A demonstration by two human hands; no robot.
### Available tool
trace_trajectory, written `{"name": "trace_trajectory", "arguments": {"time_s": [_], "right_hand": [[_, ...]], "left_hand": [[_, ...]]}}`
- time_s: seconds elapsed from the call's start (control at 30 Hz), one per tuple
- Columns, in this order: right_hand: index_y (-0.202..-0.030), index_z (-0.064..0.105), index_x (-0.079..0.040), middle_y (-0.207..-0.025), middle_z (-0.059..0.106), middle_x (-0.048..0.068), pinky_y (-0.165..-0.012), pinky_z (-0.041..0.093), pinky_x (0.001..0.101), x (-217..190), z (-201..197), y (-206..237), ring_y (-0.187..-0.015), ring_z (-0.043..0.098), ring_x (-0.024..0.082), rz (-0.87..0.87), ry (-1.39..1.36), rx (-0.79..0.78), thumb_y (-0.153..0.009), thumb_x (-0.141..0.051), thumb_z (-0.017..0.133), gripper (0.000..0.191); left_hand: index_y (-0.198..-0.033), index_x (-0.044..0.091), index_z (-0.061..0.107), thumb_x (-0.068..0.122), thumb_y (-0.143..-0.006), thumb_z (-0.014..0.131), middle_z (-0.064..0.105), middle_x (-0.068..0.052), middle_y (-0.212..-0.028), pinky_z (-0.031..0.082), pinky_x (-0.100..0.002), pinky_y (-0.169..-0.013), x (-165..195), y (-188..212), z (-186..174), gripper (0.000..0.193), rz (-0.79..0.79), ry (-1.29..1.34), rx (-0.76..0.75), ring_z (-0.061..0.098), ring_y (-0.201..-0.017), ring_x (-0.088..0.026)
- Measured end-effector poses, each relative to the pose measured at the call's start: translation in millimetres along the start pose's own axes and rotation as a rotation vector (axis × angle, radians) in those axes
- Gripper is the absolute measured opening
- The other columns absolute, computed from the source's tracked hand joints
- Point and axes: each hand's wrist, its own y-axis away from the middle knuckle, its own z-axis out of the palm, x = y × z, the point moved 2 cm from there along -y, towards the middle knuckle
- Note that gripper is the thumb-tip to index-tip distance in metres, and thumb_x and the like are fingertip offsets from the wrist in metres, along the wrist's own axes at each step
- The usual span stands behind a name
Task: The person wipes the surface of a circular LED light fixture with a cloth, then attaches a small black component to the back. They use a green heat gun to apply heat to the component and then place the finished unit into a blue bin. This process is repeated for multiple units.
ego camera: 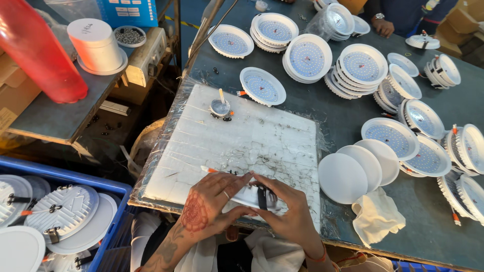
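Both hands, left hand (pixel 212 199) and right hand (pixel 282 206), clasped a round white lamp housing (pixel 254 195) on the white foam pad (pixel 242 136), apparently fitting its black clip; steady pressing seemed needed.

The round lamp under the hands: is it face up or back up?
Back up, it seems: the lamp shows a dark clip on top, not an LED face. Left hand and right hand cover most of it.

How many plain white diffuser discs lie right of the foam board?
3, overlapping in a row on the table beside the board: the front disc, the middle disc, the back disc. Others may be hidden underneath.
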Motion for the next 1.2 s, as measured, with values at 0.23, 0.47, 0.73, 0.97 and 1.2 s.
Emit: {"name": "trace_trajectory", "arguments": {"time_s": [0.23,0.47,0.73,0.97,1.2], "right_hand": [[-0.140,0.063,0.000,-0.127,0.074,0.019,-0.103,0.054,0.0401,17.6,-4.4,4.9,-0.117,0.073,0.031,-0.025,-0.247,-0.088,-0.085,-0.018,0.078,0.060],[-0.133,0.069,0.000,-0.122,0.077,0.018,-0.101,0.057,0.0391,14.6,-1.7,-0.4,-0.115,0.076,0.029,-0.084,-0.233,-0.140,-0.079,-0.018,0.086,0.060],[-0.140,0.058,-0.001,-0.123,0.076,0.017,-0.095,0.059,0.0367,7.6,-3.4,-4.0,-0.110,0.078,0.026,0.014,-0.249,-0.134,-0.082,-0.032,0.080,0.069],[-0.129,0.067,0.000,-0.120,0.070,0.017,-0.082,0.059,0.0337,11.5,7.8,3.7,-0.100,0.074,0.026,-0.148,0.043,0.125,-0.093,-0.037,0.069,0.052],[-0.108,0.074,0.003,-0.096,0.073,0.014,-0.062,0.055,0.0263,22.3,11.2,5.8,-0.075,0.074,0.017,-0.012,-0.065,0.202,-0.098,-0.042,0.057,0.049]], "left_hand": [[-0.122,0.013,0.072,0.024,-0.069,0.088,0.076,-0.007,-0.112,0.060,-0.037,-0.086,3.4,-0.7,-1.3,0.057,-0.109,0.030,0.038,0.073,-0.103,-0.024],[-0.136,0.002,0.062,0.011,-0.076,0.078,0.075,-0.010,-0.108,0.059,-0.040,-0.092,2.4,-2.8,-2.2,0.062,-0.009,-0.003,-0.109,0.074,-0.105,-0.026],[-0.136,-0.001,0.060,0.014,-0.061,0.082,0.075,-0.018,-0.108,0.056,-0.042,-0.091,-1.7,2.4,10.3,0.080,-0.057,0.029,-0.057,0.073,-0.105,-0.032],[-0.145,-0.002,0.055,0.019,-0.075,0.085,0.077,-0.016,-0.101,0.060,-0.039,-0.087,1.4,-9.4,14.2,0.079,-0.033,0.016,-0.024,0.076,-0.097,-0.028],[-0.144,-0.003,0.056,0.019,-0.066,0.081,0.077,-0.012,-0.091,0.061,-0.038,-0.086,1.7,-7.0,15.4,0.085,0.045,-0.057,-0.039,0.077,-0.092,-0.027]]}}
